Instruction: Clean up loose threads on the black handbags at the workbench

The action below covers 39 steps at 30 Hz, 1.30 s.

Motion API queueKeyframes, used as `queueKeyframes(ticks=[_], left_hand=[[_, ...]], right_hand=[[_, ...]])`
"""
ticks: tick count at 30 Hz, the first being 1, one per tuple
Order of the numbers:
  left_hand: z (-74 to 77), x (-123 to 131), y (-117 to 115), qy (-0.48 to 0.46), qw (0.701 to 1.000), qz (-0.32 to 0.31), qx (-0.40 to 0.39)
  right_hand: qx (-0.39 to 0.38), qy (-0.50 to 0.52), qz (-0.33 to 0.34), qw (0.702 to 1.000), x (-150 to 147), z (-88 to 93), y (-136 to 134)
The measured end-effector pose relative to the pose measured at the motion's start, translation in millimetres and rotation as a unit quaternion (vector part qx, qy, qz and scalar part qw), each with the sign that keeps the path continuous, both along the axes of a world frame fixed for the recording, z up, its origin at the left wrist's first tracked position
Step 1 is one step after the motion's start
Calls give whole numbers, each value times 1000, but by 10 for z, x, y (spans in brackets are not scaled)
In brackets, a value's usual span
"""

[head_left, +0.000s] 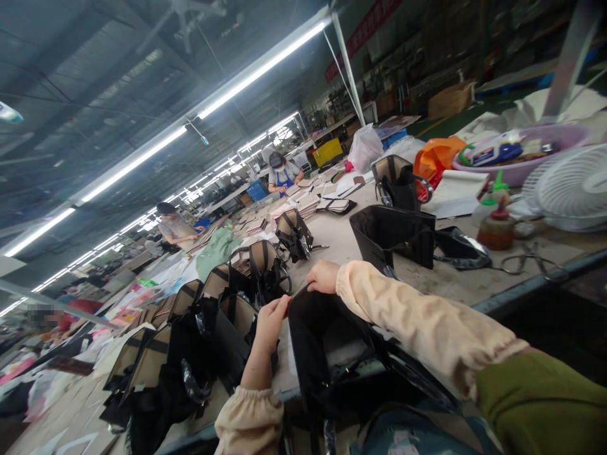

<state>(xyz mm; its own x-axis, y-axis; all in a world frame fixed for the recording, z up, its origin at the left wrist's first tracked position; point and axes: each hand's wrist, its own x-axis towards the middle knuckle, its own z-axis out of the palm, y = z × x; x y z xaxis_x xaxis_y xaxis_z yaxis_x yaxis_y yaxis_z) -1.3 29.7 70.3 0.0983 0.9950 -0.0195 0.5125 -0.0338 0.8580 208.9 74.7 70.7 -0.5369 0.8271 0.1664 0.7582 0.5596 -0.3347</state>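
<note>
A black, unfinished-looking bag (308, 341) stands at the near edge of the worktable, its upper rim facing me. My left hand (271, 321) pinches the rim's left corner between thumb and fingers. Close beside it, my right hand (324, 277) grips the same rim a little farther along, fingers bent over the edge. Beige sleeve covers reach over both forearms. The bag's lower part is hidden below the table edge. Just beyond my right hand, another black bag piece (396, 230) stands open on the table.
Several black bags with tan panels (152, 357) crowd the left side. Scissors (533, 262), a bottle of brown liquid (496, 229), a white fan (576, 186) and a purple basin (564, 136) stand at right. Two people (283, 174) work farther down the table.
</note>
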Motion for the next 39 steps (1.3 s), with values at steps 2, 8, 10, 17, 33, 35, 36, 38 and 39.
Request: queueKeyframes(ticks=[2, 8, 10, 17, 33, 35, 36, 38, 39], left_hand=[[-6, 14, 13, 106, 992, -23, 58], [-62, 74, 45, 298, 944, -13, 138], [-79, 78, 68, 317, 939, -18, 131], [12, 102, 112, 380, 918, -40, 111], [54, 167, 205, 412, 897, -87, 135], [68, 190, 200, 457, 875, -88, 137], [74, 203, 196, 480, 862, -87, 139], [82, 230, 185, 520, 838, -83, 144], [84, 240, 180, 534, 829, -80, 146]], right_hand=[[-1, 2, -1, 1000, 4, -3, -5], [-7, -2, -15, 1000, 1, 1, -31], [-8, -3, -12, 1000, -4, -10, -22], [-1, -10, -23, 1000, -20, -47, -4], [-22, -29, -34, 999, -25, 112, -108], [-21, -30, -37, 999, -33, 111, -107], [-20, -31, -37, 999, -37, 110, -106], [-19, -34, -35, 999, -45, 103, -100], [-18, -36, -33, 999, -49, 96, -95]])
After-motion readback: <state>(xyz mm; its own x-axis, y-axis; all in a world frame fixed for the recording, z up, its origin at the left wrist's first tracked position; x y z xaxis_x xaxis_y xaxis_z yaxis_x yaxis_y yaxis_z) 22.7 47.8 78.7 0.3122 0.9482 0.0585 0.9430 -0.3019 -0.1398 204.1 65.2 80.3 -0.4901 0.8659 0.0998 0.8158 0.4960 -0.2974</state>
